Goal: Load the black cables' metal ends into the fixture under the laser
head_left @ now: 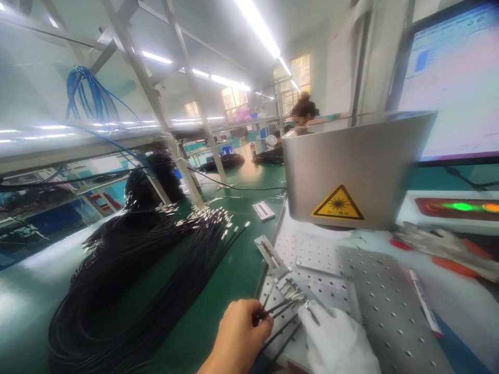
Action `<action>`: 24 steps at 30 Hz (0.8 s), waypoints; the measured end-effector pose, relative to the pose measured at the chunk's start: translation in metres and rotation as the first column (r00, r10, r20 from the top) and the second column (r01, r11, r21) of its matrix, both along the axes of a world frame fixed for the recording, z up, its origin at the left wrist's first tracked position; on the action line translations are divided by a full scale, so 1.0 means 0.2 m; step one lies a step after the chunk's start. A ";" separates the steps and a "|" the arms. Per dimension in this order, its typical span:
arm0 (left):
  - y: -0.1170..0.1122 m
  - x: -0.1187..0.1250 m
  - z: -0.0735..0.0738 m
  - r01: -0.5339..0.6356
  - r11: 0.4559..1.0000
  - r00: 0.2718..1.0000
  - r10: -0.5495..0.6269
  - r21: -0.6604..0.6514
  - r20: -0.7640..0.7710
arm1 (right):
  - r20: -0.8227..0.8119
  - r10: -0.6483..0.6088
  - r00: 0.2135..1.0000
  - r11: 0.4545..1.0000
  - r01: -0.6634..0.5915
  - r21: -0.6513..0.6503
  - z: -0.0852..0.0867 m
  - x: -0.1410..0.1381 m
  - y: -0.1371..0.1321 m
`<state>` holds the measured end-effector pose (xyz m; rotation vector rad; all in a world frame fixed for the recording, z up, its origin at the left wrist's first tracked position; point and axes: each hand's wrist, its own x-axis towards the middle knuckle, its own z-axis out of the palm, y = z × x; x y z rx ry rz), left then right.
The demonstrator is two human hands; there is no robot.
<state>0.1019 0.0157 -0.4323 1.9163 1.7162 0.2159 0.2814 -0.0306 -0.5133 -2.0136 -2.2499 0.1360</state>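
Here the left hand (241,332) pinches thin black metal-tipped cables (279,308). At three o'clock, the cloth-gloved right hand (337,340) touches their tips, grip unclear.

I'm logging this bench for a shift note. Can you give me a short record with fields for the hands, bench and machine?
left hand: bare, pinching a few black cables
right hand: white glove, fingertips at the metal tips
under hands: perforated plate
bench left: large cable bundle on green table
machine: metal housing with yellow warning sign
background: co-worker
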 end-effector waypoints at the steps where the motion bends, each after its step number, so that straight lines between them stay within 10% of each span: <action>1: 0.00 0.00 0.00 0.008 1.000 1.000 -0.007 0.001 -0.014 | 0.008 -0.015 1.000 1.000 0.015 0.007 0.00 0.00 0.00; 24: 0.03 -0.01 -0.05 0.024 0.999 0.999 -0.023 -0.045 0.025 | -0.017 -0.077 0.997 0.986 0.078 0.146 0.02 -0.03 -0.01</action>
